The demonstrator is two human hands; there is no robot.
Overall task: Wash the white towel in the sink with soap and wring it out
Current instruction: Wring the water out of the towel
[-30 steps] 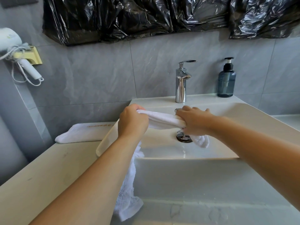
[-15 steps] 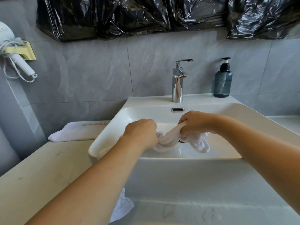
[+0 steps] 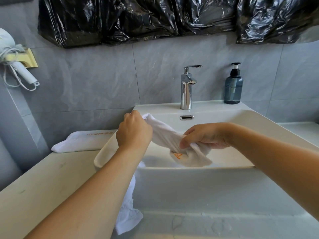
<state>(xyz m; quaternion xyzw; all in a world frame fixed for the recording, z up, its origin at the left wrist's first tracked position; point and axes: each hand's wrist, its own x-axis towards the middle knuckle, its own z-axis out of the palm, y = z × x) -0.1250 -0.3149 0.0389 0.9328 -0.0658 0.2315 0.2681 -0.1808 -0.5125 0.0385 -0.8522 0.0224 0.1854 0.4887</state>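
Note:
A white towel [image 3: 164, 133] with orange lettering stretches between both hands above the white sink [image 3: 224, 116]. My left hand [image 3: 133, 131] grips its upper left end near the sink's left rim. My right hand [image 3: 205, 135] grips the bunched lower part over the basin, and a short end hangs below the fingers. Another length of the white cloth [image 3: 128, 204] hangs over the sink's front edge under my left forearm. The chrome tap [image 3: 186, 88] stands at the back, with no water seen running. A blue soap pump bottle [image 3: 233, 85] sits at the back right.
A second folded white towel [image 3: 81, 140] lies on the beige counter [image 3: 43, 183] left of the sink. A white hair dryer [image 3: 15, 66] hangs in a wall holder at far left. Black plastic sheeting [image 3: 155, 19] covers the wall above.
Both hands were close together low in the basin half a second ago. The left hand has since risen up and left, pulling the towel out into a slanted stretch.

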